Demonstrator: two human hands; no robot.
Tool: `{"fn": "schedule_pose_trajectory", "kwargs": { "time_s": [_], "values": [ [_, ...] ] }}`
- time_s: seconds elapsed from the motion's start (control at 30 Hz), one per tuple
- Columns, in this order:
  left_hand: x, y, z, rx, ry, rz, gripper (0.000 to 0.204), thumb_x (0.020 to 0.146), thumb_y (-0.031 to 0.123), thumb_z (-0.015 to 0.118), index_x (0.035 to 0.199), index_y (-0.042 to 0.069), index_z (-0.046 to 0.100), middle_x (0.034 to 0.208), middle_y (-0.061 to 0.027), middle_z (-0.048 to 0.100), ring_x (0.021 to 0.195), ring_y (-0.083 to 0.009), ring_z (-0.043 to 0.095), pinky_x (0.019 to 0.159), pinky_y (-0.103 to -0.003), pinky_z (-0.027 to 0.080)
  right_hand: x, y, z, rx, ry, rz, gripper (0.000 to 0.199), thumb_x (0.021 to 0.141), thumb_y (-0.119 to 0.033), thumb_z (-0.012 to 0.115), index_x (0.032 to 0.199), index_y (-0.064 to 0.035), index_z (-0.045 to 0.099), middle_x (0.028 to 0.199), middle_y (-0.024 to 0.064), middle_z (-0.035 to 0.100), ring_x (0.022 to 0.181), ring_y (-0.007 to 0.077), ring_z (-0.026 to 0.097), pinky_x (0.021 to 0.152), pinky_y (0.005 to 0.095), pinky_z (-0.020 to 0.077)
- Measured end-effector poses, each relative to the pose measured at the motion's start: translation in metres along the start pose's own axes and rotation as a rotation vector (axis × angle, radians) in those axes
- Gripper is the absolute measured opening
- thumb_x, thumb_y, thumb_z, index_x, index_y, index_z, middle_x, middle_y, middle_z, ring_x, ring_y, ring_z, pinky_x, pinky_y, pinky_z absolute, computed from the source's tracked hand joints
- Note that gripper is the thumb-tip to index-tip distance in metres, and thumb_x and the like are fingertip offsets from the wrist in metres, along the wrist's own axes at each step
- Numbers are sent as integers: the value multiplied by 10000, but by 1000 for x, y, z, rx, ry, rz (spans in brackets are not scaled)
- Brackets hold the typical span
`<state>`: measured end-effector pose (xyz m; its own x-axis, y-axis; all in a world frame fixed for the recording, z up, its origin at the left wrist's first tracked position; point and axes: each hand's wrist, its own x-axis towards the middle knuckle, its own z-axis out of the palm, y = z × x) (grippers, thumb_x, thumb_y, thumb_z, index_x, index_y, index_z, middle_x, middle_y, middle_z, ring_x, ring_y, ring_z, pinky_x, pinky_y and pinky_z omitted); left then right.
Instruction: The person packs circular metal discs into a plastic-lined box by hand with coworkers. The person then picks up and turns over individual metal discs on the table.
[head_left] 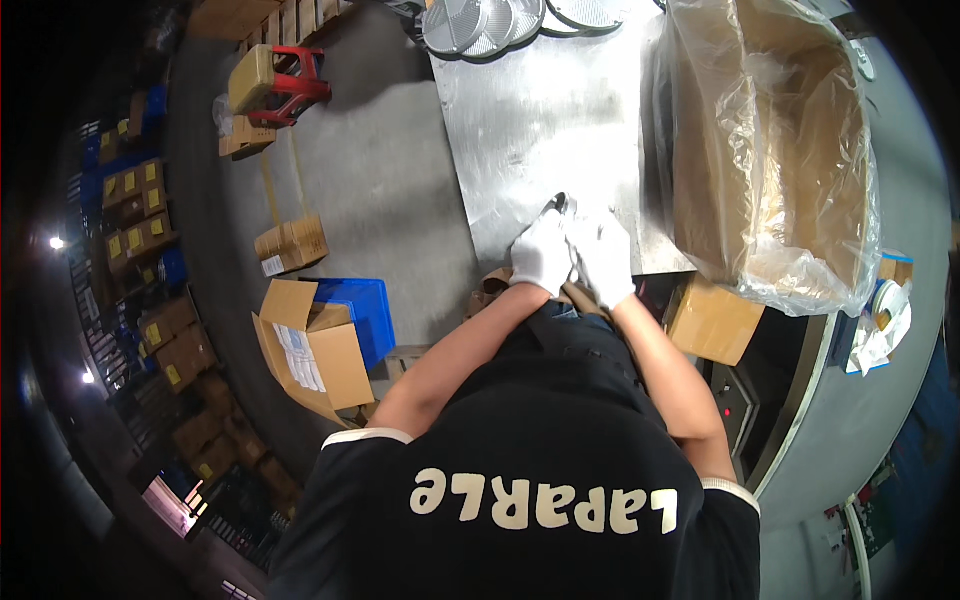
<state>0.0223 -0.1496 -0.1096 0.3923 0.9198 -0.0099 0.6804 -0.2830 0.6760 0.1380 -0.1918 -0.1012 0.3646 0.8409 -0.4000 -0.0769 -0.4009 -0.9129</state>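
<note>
Landmark: the metal worktop [540, 110], a bare grey sheet.
Floor left of the worktop: a red stool [280, 80] with a tan seat; nearer, an open cardboard carton [315, 355] against a blue crate [365, 310].
Left hand [541, 252]: white-gloved, at the worktop's near edge, fingers curled narrow around a small dark part [562, 203], touching the other hand.
Right hand [603, 255]: white-gloved, closed in on the same part from the other side.
Far edge of the worktop: round perforated metal discs [480, 22], overlapping.
Right of the worktop: a large plastic-lined cardboard box [770, 150].
Risk: the part is tiny and the gloves are smooth, so it may well slip and drop off the near edge.
</note>
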Motion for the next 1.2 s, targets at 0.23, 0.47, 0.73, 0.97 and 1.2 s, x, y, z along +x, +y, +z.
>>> {"fn": "schedule_pose_trajectory", "kwargs": {
  "time_s": [0.23, 0.47, 0.73, 0.97, 1.2],
  "values": [
    [1, 6, -5, 39, 35, 23, 85, 809, 142, 620, 878, 93, 619, 848, -105, 643, 721, -279, 642, 619, -381, 525, 3, 4, 7, -48, 196, -286, 181, 867, -173, 641, 797, -20, 574, 642, 17, 560, 566, 89, 501, 521, 257, 437],
    [0, 1, -3, 146, 28, 79, 57, 824, 117, 592, 877, 97, 596, 791, -126, 643, 648, -312, 632, 591, -407, 519, 9, 3, 1, -62, 98, -135, 188, 852, -182, 655, 832, -2, 602, 698, 46, 593, 612, 94, 514, 553, 269, 440],
    [-2, -4, 2, 285, 50, 216, 81, 805, 144, 595, 865, 104, 632, 758, -75, 610, 659, -266, 617, 582, -371, 513, 10, 7, 4, -56, 81, -213, 165, 866, -153, 642, 888, 4, 598, 668, 38, 595, 532, 87, 504, 489, 255, 431],
    [-4, -9, 1, 263, 28, 266, 141, 790, 169, 615, 912, 101, 635, 779, -85, 595, 684, -278, 610, 598, -369, 512, 19, 24, -2, -313, -136, -230, 164, 850, -125, 657, 905, 19, 601, 716, 34, 597, 586, 54, 516, 521, 225, 437],
    [-1, -5, -1, 230, -225, -94, 217, 848, 163, 529, 1021, 120, 653, 900, -87, 638, 773, -259, 634, 665, -368, 524, 19, 1, 5, -73, 25, -125, 141, 850, -128, 665, 925, -13, 632, 635, 12, 562, 526, 64, 495, 474, 229, 413]
  ]
}}
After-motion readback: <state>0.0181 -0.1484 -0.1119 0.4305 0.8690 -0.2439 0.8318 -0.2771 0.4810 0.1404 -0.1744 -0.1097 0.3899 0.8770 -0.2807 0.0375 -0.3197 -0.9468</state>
